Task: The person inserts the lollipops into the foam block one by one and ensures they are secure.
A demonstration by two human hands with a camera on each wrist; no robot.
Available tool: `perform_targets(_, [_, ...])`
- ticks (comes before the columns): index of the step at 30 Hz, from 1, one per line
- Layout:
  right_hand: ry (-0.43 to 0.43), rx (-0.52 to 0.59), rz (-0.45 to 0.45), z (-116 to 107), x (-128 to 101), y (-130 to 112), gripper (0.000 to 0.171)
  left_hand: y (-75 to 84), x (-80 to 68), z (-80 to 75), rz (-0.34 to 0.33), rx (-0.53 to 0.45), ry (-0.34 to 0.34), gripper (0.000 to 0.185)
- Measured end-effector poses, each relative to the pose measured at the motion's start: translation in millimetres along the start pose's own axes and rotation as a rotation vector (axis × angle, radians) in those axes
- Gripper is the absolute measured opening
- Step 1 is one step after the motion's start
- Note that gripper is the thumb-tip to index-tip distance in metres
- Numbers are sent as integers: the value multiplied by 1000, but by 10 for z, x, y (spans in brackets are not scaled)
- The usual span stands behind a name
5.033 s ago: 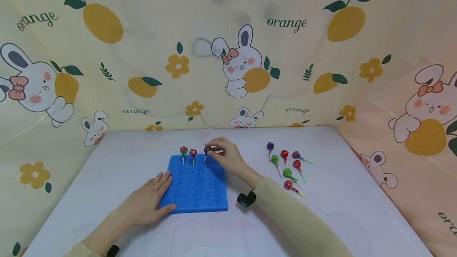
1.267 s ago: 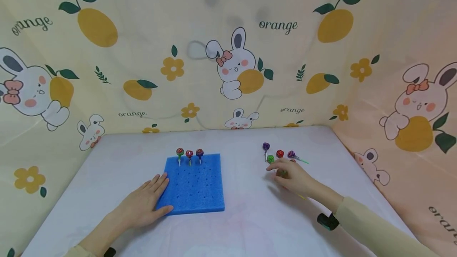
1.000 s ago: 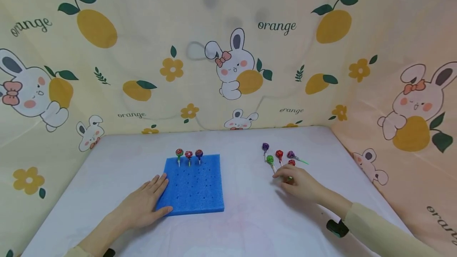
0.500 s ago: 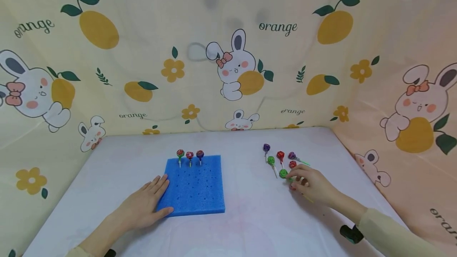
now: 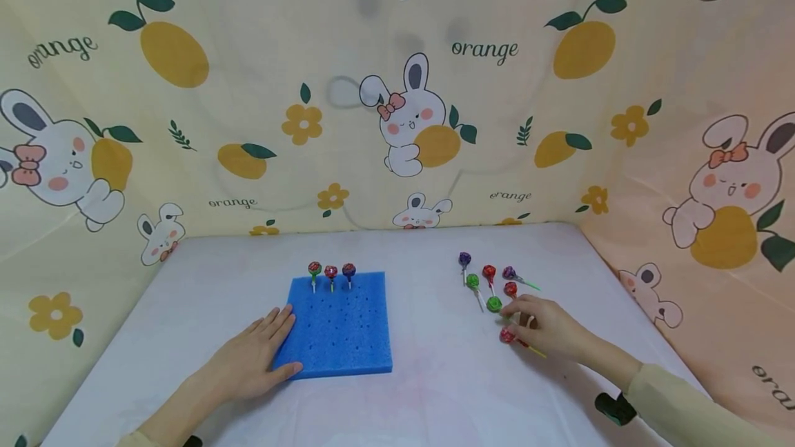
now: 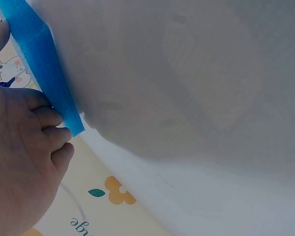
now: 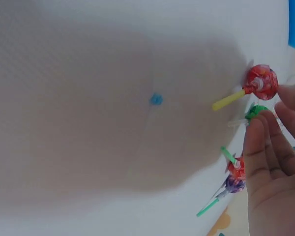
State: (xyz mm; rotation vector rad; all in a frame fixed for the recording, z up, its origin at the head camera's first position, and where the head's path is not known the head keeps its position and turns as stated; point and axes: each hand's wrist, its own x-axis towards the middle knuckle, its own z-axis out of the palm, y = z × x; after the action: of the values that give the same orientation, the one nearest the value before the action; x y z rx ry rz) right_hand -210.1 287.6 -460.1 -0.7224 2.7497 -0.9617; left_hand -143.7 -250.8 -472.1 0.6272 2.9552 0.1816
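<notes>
My left hand (image 5: pixel 251 354) lies flat with its fingertips and thumb on the left edge of a blue foam block (image 5: pixel 338 336) dotted with small holes. Upright along the block's far edge stand a red-and-green lollipop (image 5: pixel 315 269), a red lollipop with a yellow stick (image 5: pixel 331 272) and a purple lollipop (image 5: pixel 349 270). My right hand (image 5: pixel 546 326) is low over the loose lollipops, thumb and forefinger apart around the wrapper end of a green lollipop (image 5: pixel 493 304). Just below the thumb lies a red lollipop with a yellow stick (image 7: pixel 263 82); the fingers partly cover the green one.
Beyond the right hand lie more loose lollipops: a purple one (image 5: pixel 464 259), another green one (image 5: pixel 473 281), a red one (image 5: pixel 489 272) and a purple one with a green stick (image 5: pixel 510 272). A small blue crumb (image 7: pixel 157 99) is on the white tabletop. Patterned cloth (image 5: pixel 298 178) encloses the table.
A purple lollipop, earlier in my right hand, now stands in the foam. The right hand has moved right to the loose lollipops and shifted among them. The left hand stays on the block.
</notes>
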Motion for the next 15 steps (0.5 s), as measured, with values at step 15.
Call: perform_targets(15, [-171, 42, -17, 51, 20, -7, 26, 24, -14, -27, 0, -5, 11, 93])
